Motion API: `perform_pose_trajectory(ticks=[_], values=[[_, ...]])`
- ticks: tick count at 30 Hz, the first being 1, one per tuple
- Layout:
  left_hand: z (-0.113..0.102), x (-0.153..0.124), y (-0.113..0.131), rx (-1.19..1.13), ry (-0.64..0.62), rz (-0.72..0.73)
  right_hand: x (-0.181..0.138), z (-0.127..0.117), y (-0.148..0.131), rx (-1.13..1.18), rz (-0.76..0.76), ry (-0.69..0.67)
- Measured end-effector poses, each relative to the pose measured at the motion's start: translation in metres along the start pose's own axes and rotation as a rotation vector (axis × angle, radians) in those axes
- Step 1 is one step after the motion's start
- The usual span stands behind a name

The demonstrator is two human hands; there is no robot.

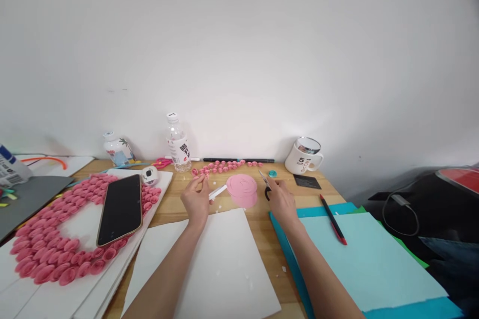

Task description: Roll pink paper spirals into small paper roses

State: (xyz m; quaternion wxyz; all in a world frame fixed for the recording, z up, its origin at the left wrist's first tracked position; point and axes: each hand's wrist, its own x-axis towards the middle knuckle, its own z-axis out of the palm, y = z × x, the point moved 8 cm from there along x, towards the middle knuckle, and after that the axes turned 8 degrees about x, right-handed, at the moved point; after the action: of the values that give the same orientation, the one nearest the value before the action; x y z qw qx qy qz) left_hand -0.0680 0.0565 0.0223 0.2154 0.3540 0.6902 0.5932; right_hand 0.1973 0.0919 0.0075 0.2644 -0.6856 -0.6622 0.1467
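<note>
My left hand [196, 200] is closed, with a narrow white strip [218, 192] sticking out of it to the right. A bit of pink shows at its pinched fingertips; I cannot tell whether it is held or lies behind them. My right hand [282, 200] grips black-handled scissors [264, 178], their blades pointing up and left. Between the hands lie pink paper discs [241, 187] with spiral lines, overlapping on the wooden table. Just beyond, rolled pink paper flowers [224, 166] lie in rows. A teal paper roll [273, 174] sits beside the scissors.
White sheets [224, 264] lie under my left forearm, blue sheets [370, 259] with a pen [333, 219] at right. A plastic bottle [178, 144] and mug [304, 155] stand at the back. Left, a phone [121, 209] rests on a ring of pink flowers [48, 239].
</note>
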Motion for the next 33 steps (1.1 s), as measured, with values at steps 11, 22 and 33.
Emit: perform_pose_trajectory(ticks=[11, 22, 33], values=[[-0.016, -0.003, 0.013, -0.074, 0.16, 0.057, -0.027, 0.02, -0.064, 0.809, -0.31, -0.28], [-0.008, -0.009, 0.013, -0.106, 0.113, 0.125, -0.039, 0.027, -0.078, 0.805, -0.354, -0.335], [-0.007, -0.011, 0.012, -0.099, 0.106, 0.141, -0.038, 0.032, -0.076, 0.844, -0.311, -0.35]])
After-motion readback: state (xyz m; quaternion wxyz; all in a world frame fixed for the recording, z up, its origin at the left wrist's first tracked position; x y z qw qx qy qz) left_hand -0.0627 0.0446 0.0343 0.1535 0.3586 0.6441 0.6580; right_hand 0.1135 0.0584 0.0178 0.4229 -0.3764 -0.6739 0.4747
